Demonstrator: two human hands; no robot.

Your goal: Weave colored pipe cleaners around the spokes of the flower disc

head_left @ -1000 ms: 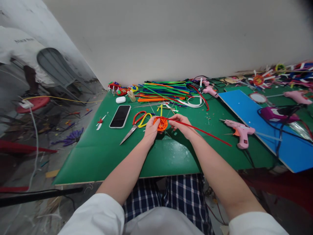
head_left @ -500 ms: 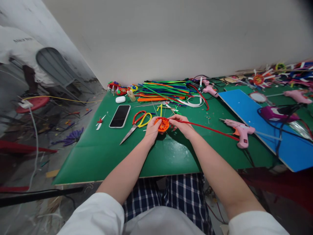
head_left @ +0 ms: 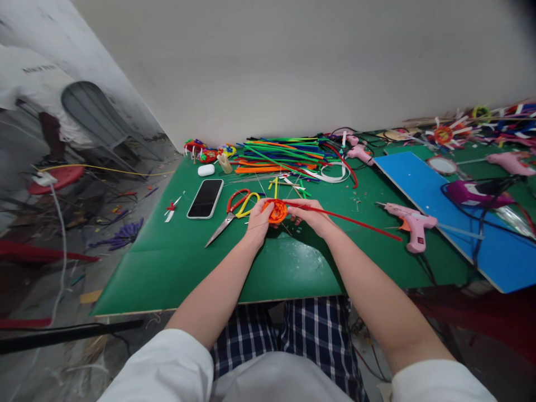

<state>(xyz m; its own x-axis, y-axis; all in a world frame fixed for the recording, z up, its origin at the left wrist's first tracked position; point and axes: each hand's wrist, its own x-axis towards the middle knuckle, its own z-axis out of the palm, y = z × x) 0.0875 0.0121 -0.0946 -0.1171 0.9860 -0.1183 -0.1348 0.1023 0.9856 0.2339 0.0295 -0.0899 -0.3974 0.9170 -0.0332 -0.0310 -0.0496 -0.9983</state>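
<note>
My left hand is closed on a small round orange woven disc, held just above the green table. Thin wire spokes stick out from the disc. My right hand pinches a long red pipe cleaner right beside the disc. The strand's free end runs out to the right, toward a pink glue gun. Red and yellow scissors lie just left of my left hand.
A black phone and white earbud case lie at the left. A pile of coloured pipe cleaners sits behind my hands. A blue board with a purple glue gun is at the right. Cluttered floor lies left.
My right hand has shifted slightly, and the red pipe cleaner's free end has swung a little across the table by the pink glue gun. The disc stays between my hands.
</note>
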